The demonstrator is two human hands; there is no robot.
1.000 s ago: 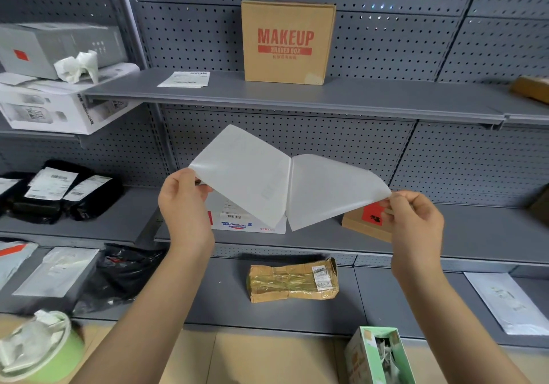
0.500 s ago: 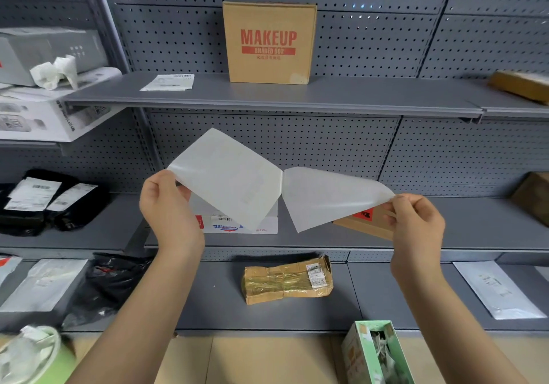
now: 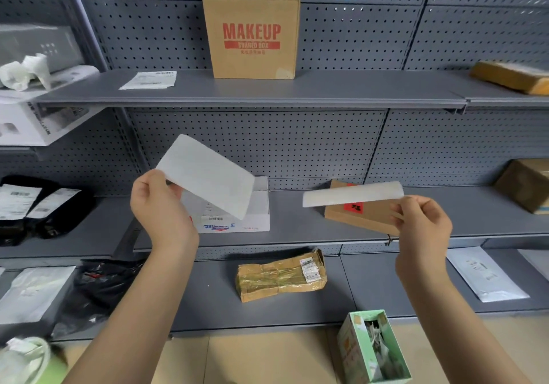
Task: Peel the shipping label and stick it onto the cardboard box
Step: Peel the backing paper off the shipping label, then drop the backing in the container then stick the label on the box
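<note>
left hand (image 3: 162, 205): pinching one white sheet (image 3: 208, 180) by its corner
right hand (image 3: 421, 224): pinching second sheet (image 3: 352, 194), fully apart; which is label, can't tell
cardboard box (image 3: 251, 36): upright on top shelf (image 3: 267, 91)

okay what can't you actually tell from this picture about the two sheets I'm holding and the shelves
- Which sheet, left hand's or right hand's, is the label: only blank sides face the head camera.
- Print on the loose label on the top shelf: too small.
- Brown parcel at top right: cut by the frame edge.
</note>
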